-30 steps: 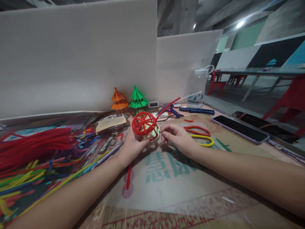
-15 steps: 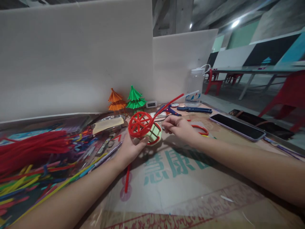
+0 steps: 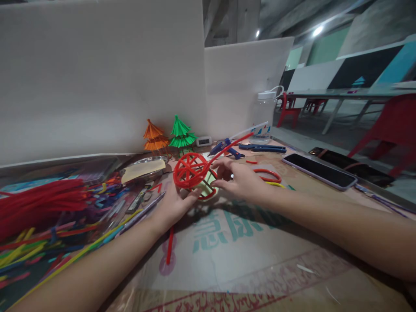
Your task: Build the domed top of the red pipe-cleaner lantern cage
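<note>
My left hand [image 3: 177,201] grips a red pipe-cleaner model [image 3: 190,170] from below, its thumb along the lower edge. The model has a spoked round wheel, a pale green panel [image 3: 206,187] crossed by dark strips, and a long red stem [image 3: 235,142] slanting up to the right. My right hand [image 3: 237,177] closes thumb and fingers on the model's right edge, beside the panel; the exact pinch point is partly hidden. Under my left wrist, a straight red pipe cleaner [image 3: 170,247] points down towards the cardboard.
Bundled red pipe cleaners [image 3: 42,203] and colourful pieces cover the left. Behind stand orange [image 3: 156,136] and green [image 3: 182,132] small trees, a blue glue gun [image 3: 225,148], blue pliers [image 3: 261,148] and a water bottle [image 3: 261,117]. A phone [image 3: 318,171] lies right.
My right hand has moved left, from beside the model onto its right edge. The left hand keeps its hold, and the red stem now tilts slightly lower.
</note>
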The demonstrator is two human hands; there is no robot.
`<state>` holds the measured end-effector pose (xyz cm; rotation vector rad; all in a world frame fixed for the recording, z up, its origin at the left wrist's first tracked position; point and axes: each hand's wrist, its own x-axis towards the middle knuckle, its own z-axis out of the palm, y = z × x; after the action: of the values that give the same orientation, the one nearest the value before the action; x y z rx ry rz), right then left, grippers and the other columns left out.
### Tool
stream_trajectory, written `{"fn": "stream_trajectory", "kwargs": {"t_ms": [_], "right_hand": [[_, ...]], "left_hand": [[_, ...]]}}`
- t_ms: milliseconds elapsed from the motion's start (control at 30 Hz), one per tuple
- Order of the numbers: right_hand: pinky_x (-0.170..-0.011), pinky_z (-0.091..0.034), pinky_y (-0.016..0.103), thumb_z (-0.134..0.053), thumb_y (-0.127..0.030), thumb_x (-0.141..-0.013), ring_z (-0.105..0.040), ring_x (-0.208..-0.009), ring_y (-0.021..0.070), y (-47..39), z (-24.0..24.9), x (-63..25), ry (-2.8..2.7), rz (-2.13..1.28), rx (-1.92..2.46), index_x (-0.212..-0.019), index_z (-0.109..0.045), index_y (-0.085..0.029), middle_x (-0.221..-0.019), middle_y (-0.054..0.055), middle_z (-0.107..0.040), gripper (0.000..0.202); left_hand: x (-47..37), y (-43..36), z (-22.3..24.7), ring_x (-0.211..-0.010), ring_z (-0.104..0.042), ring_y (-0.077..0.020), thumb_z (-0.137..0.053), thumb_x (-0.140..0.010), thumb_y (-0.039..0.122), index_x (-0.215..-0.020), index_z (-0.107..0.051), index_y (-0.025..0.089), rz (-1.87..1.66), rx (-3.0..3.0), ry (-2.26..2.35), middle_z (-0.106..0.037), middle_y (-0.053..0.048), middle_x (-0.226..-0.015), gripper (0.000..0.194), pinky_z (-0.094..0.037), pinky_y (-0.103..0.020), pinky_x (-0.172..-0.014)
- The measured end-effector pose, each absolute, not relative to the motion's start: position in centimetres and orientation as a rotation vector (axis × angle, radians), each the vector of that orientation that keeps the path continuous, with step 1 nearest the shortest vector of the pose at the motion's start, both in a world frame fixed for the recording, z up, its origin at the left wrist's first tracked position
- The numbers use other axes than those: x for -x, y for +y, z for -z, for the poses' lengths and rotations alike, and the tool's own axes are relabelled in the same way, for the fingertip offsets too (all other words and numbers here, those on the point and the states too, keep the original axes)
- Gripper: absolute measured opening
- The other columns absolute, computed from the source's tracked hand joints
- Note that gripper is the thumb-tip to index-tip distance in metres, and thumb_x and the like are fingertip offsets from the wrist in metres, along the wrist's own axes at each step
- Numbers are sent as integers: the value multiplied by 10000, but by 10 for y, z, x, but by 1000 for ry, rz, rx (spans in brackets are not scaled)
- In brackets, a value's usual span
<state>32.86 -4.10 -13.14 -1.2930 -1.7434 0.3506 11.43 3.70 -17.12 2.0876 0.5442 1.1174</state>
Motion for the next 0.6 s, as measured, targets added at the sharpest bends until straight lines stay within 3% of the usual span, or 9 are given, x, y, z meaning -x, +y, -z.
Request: {"fn": "stream_trajectory", "kwargs": {"t_ms": [133,233,400,500,600], "right_hand": [[-752,-492,361,-683,-236,-858,-648,-777,202,-40,132,-329,-1674,-377,1251,-882,-731,-219,-850,48,-737,56],[-832,-510,375,-679,-264,-857,-668,-832,206,-41,126,-329,-1537,-483,1164,-828,-722,-215,-858,44,-749,72],[-939,-519,386,-684,-447,-882,-689,-927,195,-38,112,-327,-1282,-922,817,-815,-625,-219,-961,57,-753,245],[-826,-556,362,-641,-376,-906,-664,-693,154,-37,109,-327,-1118,-1105,756,-804,-570,-227,-753,16,-722,195],[-570,-491,260,-624,-353,-915,-364,-382,84,-35,113,-330,-1097,-1112,823,-769,-536,-229,-423,-101,-454,211]], "left_hand": [[-114,37,173,-1334,-563,-338,-686,-885,513,-1363,-577,197,-1087,-2097,541,-613,-126,-1433,583,-392,-497,-1186],[-115,36,174,-1329,-568,-330,-697,-880,504,-1356,-577,200,-1107,-2074,547,-620,-126,-1423,577,-397,-493,-1185],[-117,36,172,-1288,-604,-312,-685,-890,499,-1328,-594,204,-1116,-2058,554,-660,-118,-1368,535,-429,-482,-1162],[-118,36,172,-1298,-603,-313,-695,-879,506,-1345,-568,197,-1121,-2010,561,-645,-132,-1390,573,-446,-479,-1150],[-119,36,172,-1283,-620,-314,-710,-862,511,-1319,-576,202,-1127,-1964,550,-652,-138,-1385,567,-476,-469,-1123]]}}
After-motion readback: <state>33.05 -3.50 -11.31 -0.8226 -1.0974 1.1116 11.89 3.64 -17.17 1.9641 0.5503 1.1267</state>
